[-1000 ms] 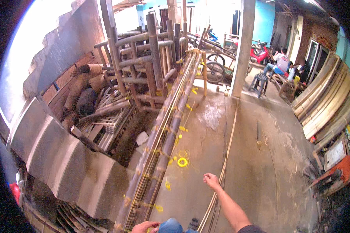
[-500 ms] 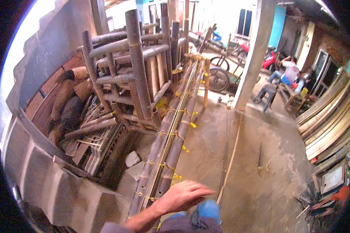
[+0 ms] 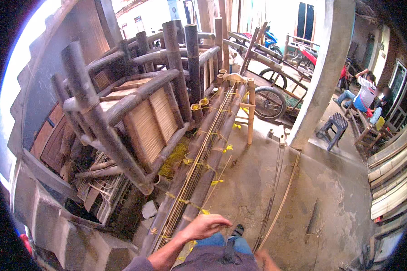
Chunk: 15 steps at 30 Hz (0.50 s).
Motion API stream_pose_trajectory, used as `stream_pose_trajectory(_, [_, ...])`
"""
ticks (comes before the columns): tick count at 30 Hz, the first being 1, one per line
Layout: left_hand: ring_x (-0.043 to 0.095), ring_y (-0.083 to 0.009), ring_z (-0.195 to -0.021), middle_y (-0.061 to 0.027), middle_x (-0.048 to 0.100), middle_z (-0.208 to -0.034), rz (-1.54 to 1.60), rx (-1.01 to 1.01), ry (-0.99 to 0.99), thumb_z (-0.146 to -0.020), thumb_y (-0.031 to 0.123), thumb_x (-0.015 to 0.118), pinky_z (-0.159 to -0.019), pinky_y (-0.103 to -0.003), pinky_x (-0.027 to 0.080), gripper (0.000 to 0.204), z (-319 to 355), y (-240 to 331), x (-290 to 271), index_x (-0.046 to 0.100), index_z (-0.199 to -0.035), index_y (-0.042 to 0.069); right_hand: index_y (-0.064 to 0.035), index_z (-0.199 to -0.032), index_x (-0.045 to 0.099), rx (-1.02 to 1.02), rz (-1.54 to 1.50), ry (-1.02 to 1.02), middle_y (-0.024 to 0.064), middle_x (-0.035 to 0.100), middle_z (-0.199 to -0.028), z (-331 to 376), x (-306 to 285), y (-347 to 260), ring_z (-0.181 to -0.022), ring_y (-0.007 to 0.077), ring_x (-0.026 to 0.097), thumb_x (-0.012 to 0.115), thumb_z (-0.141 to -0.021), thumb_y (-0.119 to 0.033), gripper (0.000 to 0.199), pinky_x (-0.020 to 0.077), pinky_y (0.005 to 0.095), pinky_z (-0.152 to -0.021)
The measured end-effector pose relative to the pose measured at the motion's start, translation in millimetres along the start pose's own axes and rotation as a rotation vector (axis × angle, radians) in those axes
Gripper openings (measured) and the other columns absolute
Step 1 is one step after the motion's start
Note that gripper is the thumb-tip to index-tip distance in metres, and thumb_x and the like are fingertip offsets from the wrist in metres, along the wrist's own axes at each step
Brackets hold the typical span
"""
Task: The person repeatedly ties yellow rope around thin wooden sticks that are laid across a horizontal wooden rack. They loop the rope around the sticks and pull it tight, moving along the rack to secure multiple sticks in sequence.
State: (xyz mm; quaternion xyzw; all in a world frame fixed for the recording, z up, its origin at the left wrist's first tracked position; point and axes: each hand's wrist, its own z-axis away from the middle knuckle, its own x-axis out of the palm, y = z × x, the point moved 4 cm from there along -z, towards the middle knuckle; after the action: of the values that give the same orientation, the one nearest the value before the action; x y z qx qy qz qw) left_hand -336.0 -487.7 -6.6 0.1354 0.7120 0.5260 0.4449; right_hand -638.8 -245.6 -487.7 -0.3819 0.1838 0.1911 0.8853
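Observation:
My left hand (image 3: pixel 206 226) hovers beside the near end of a long rack of two dark bamboo poles (image 3: pixel 203 178), tied with yellow strips. Its fingers stretch to the right, loosely bent, and nothing shows in them. Between the poles runs a bundle of thin bamboo strips (image 3: pixel 199 168). At the lower edge my right hand (image 3: pixel 267 263) is only partly in view and smeared, its fingers hard to make out. One thin strip (image 3: pixel 220 182) sticks out from the rack's right side.
Bamboo chairs (image 3: pixel 154 119) with slatted panels are stacked left of the rack. A concrete pillar (image 3: pixel 320 74) rises at the right, near a stool (image 3: pixel 333 128) and a seated person (image 3: pixel 365 94). Long strips (image 3: pixel 282 198) lie on the floor; split bamboo (image 3: pixel 395 176) is piled far right.
My view has shifted, and the chairs look nearer. The left hand has drawn slightly leftward and down in the picture. My right hand has come into view at the lower edge.

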Motion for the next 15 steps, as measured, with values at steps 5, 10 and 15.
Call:
stream_pose_trajectory(5, [0.066,-0.0187,-0.087,-0.0095,0.069,-0.092,0.066,-0.268,0.423,-0.085,0.011,0.062,-0.077,-0.029,0.05,0.016,-66,-53,-101,0.067,-0.099,0.003,-0.0045,-0.082,0.065,-0.268,-0.145,0.427,0.0068,0.061,-0.066,-236,-251,-180,-0.059,0.0175,0.058,0.055,-0.086,-0.022,0.02,0.0483,0.0328,-0.055])
stream_pose_trajectory(10, [0.066,-0.0179,-0.083,-0.0112,0.068,-0.089,-0.13,-0.323,0.685,-0.086,0.012,0.06,-0.073,-0.029,0.051,0.016,-152,-108,-181,0.068,-0.097,0.003,-0.0028,-0.1,0.061,-0.402,-0.347,0.449,0.0033,0.061,-0.075,-287,-363,-376,-0.061,0.0107,0.057,0.05,-0.09,-0.011,0.017,0.0475,0.0261,-0.053])
stream_pose_trajectory(15, [0.066,-0.0209,-0.081,-0.0122,0.068,-0.088,-0.092,-0.288,0.841,-0.086,0.013,0.06,-0.071,-0.03,0.05,0.015,-262,-133,-251,0.067,-0.094,0.003,-0.0031,-0.101,0.061,-0.119,-0.791,0.166,0.004,0.064,-0.079,-348,-335,-382,-0.064,0.0116,0.057,0.056,-0.089,-0.014,0.017,0.0467,0.0259,-0.052])
